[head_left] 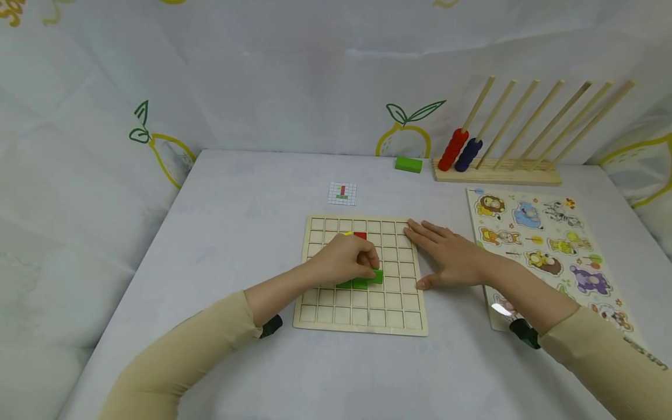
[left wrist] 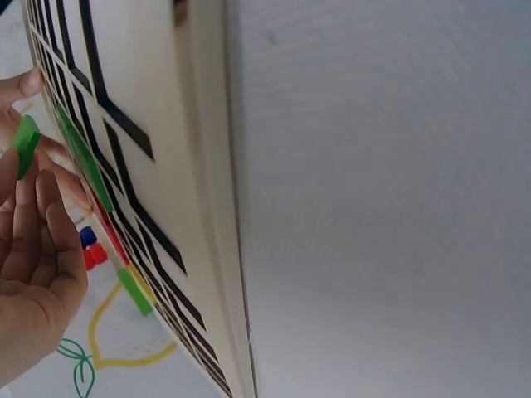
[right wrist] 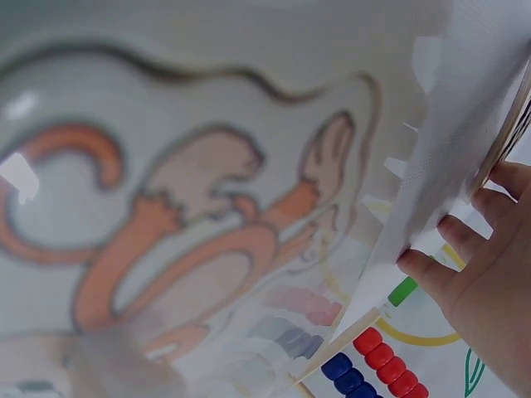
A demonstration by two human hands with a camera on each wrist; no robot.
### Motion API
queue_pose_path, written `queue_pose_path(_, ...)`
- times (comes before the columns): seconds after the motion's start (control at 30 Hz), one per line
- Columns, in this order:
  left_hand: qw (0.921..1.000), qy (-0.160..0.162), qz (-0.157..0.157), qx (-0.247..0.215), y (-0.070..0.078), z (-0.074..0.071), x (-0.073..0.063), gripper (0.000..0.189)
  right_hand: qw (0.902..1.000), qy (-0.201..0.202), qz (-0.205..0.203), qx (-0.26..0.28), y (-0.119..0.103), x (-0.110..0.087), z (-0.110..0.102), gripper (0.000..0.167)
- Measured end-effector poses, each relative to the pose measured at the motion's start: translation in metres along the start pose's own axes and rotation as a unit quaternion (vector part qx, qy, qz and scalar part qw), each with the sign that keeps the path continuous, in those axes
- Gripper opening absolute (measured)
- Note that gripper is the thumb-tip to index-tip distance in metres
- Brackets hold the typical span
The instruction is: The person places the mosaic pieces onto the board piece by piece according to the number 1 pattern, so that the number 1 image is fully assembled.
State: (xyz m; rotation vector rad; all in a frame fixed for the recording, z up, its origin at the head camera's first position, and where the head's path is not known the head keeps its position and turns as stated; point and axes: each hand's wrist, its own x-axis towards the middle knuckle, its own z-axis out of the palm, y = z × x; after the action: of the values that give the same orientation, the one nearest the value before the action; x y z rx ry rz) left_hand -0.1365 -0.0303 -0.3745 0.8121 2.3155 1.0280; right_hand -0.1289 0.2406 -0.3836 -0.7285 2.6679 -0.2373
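Note:
My left hand (head_left: 343, 258) is over the wooden grid board (head_left: 362, 319), pinching a green block (head_left: 378, 276) between thumb and fingers. In the left wrist view this green block (left wrist: 26, 143) is tilted, apart from the board's surface. Green pieces (head_left: 360, 284) lie in a row of cells beside it. A red piece (head_left: 360, 235) and a yellow piece (head_left: 347, 234) show farther up the board, partly covered by the hand. My right hand (head_left: 451, 254) rests with fingers spread, fingertips at the board's right edge; the right wrist view shows the same hand (right wrist: 498, 265) holding nothing.
Behind the board lies a small pattern card (head_left: 342, 193) with coloured squares. A green block (head_left: 408, 164) sits at the table's back edge, next to a wooden peg rack (head_left: 499, 172) with red and blue beads. An animal puzzle board (head_left: 530, 236) lies under the right forearm.

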Motion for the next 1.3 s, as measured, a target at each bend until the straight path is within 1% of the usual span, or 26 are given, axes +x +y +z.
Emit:
queue_pose_path(0.13, 0.9999, 0.006, -0.004, -0.014, 0.000, 0.005, 0.003, 0.010, 1.0000, 0.002, -0.001, 0.001, 0.000, 0.000, 0.000, 0.109)
queue_pose_path(0.2, 0.9999, 0.005, -0.008, -0.011, 0.000, 0.007, 0.003, 0.010, 1.0000, 0.003, -0.001, 0.002, 0.000, 0.000, 0.000, 0.110)
queue_pose_path(0.5, 0.9988, 0.006, -0.005, 0.048, -0.002, 0.014, 0.005, 0.010, 1.0000, 0.003, -0.001, -0.003, 0.001, 0.001, 0.001, 0.109)
queue_pose_path(0.63, 0.9966, 0.002, -0.003, 0.082, 0.000, 0.014, 0.005, 0.009, 1.0000, 0.004, -0.003, -0.002, 0.001, 0.001, 0.001, 0.109)
queue_pose_path(0.77, 0.9946, -0.001, -0.001, 0.104, 0.003, 0.015, 0.004, 0.009, 1.0000, 0.005, -0.004, -0.002, 0.000, 0.000, 0.000, 0.109)
queue_pose_path(1.3, 0.9930, -0.019, -0.002, 0.116, 0.007, 0.014, 0.005, 0.014, 1.0000, 0.005, -0.003, 0.001, 0.001, 0.000, 0.000, 0.110)
